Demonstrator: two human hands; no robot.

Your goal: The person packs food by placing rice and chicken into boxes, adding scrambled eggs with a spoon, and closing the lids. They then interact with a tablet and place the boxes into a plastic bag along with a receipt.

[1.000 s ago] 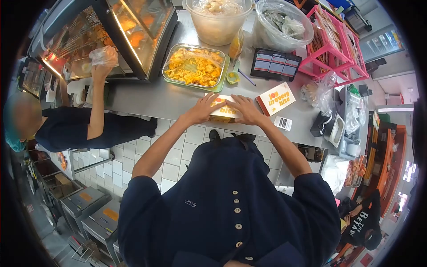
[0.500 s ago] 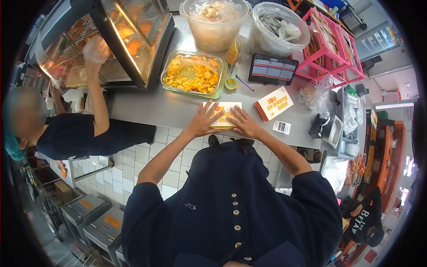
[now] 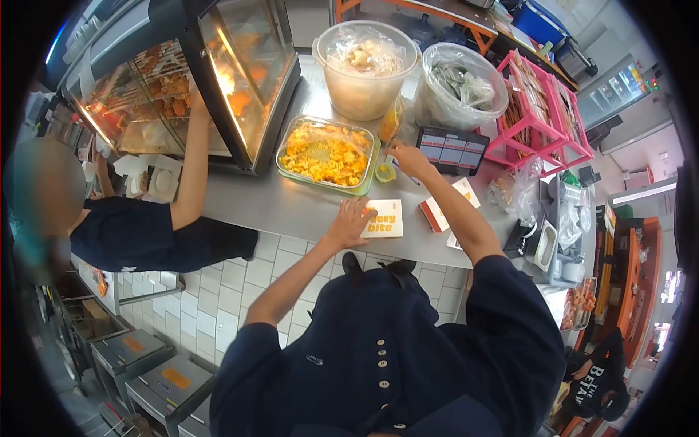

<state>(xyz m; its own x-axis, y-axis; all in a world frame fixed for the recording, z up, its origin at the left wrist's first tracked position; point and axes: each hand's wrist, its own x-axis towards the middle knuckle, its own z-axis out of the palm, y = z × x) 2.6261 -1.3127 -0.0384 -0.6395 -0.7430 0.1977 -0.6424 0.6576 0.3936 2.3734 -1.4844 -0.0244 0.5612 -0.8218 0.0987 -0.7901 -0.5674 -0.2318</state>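
My left hand [image 3: 348,223] rests on the left side of a closed white box [image 3: 386,218] with orange and yellow lettering, at the counter's front edge. Farther forward, my right hand [image 3: 409,160] reaches beside a green-handled scoop [image 3: 385,172], its fingers closed at the handle. To the left of the scoop, a glass tray of yellow chopped food [image 3: 327,153] stands on a green base. A second lettered box [image 3: 450,205] lies partly under my right forearm. Behind my right hand stands a dark tablet [image 3: 452,149].
A heated display case [image 3: 251,87] stands left, where a co-worker [image 3: 138,233] reaches in. Two bag-lined tubs [image 3: 366,69] [image 3: 461,86] stand behind the tray. Pink racks [image 3: 535,109] and metal containers [image 3: 542,244] are on the right.
My right hand has left the box and moved forward to the scoop. My left hand stays on the box. The co-worker's arm has moved further into the display case. The view has shifted.
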